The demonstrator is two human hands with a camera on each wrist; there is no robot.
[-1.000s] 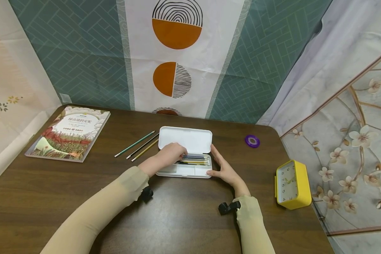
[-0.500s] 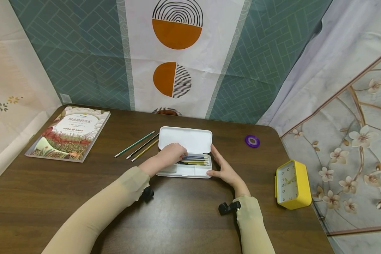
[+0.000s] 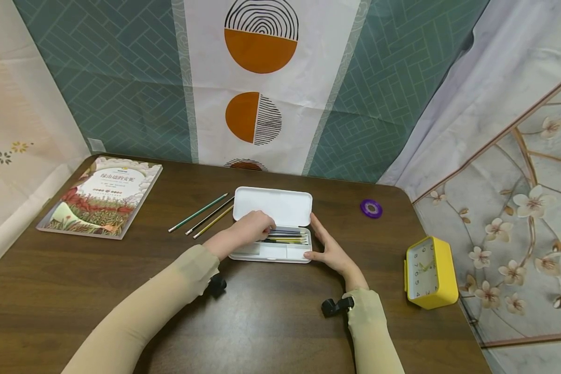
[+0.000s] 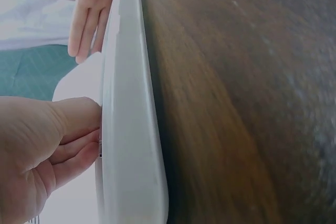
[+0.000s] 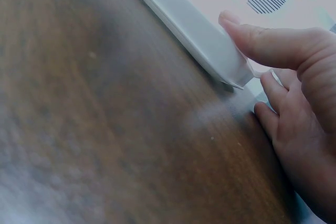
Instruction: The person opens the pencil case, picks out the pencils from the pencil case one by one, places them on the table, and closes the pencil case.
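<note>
A white pencil case (image 3: 273,252) lies with its lid (image 3: 273,202) raised at the back. Inside, several pencils (image 3: 287,236) lie in the rear compartment. My left hand (image 3: 252,227) reaches into the left part of the case with bent fingers at the pencils. In the left wrist view the case wall hides the fingertips of the left hand (image 4: 47,150), so what they hold cannot be told. My right hand (image 3: 329,249) braces the case's right end, fingers extended near the lid and thumb (image 5: 262,43) on the front rim.
Left of the case lie a green pencil (image 3: 198,212), a black pencil (image 3: 210,215) and a yellow pencil (image 3: 213,221). A book (image 3: 103,197) lies far left. Purple tape or a similar ring (image 3: 371,208) and a yellow alarm clock (image 3: 432,272) stand to the right on the brown table (image 3: 262,322).
</note>
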